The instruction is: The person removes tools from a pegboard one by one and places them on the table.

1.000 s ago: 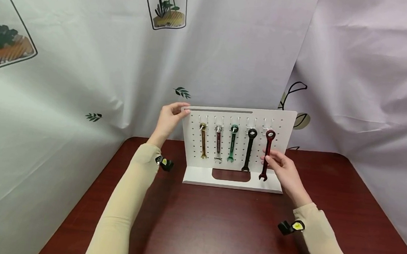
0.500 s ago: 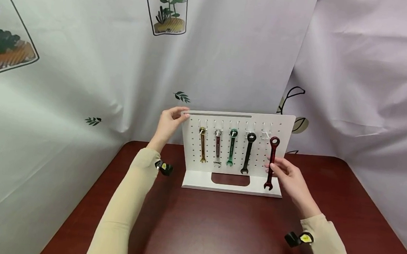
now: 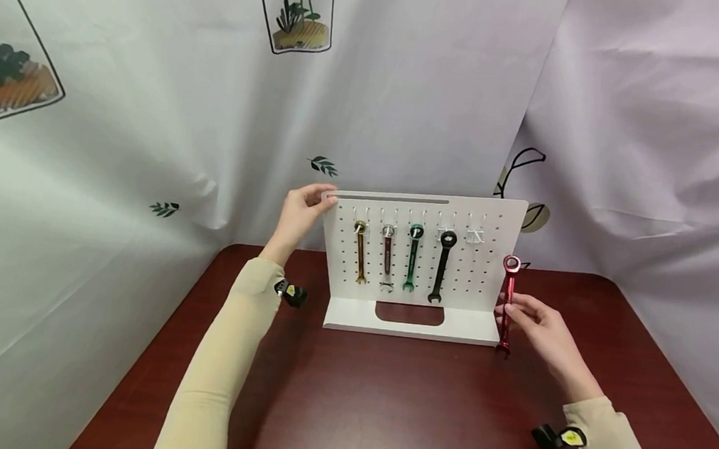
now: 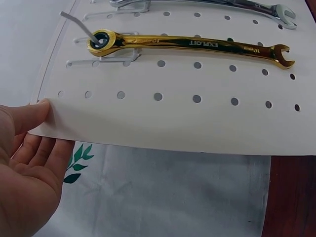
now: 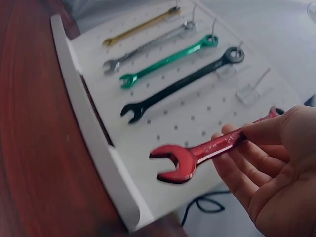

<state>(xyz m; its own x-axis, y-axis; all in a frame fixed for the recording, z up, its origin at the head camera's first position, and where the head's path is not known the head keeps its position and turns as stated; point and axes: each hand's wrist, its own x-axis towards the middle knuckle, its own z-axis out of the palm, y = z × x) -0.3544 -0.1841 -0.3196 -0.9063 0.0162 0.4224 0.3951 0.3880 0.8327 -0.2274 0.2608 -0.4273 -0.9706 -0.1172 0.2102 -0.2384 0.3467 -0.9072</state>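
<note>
A white pegboard stand (image 3: pixel 351 315) stands upright on the table. My left hand (image 3: pixel 299 212) pinches its top left corner between thumb and fingers. Just off the board's right edge, my right hand (image 3: pixel 545 333) holds a red combination wrench (image 5: pixel 180 163) by the shank, ring end up and open end down. Hanging from the hooks, left to right, are a gold wrench (image 4: pixel 187 43), a silver wrench (image 5: pixel 150 47), a green wrench (image 5: pixel 170 60) and a black wrench (image 5: pixel 182 83). The rightmost hook (image 3: pixel 475 236) carries nothing.
The dark red-brown table (image 3: pixel 408 407) extends in front of the board and to both sides. Behind it hangs a pale printed cloth (image 3: pixel 409 100). A rectangular cutout (image 3: pixel 409 314) opens in the board's base.
The red wrench has come off the rightmost hook. My right hand has carried it right and toward me, past the board's edge. My left hand keeps its hold on the corner.
</note>
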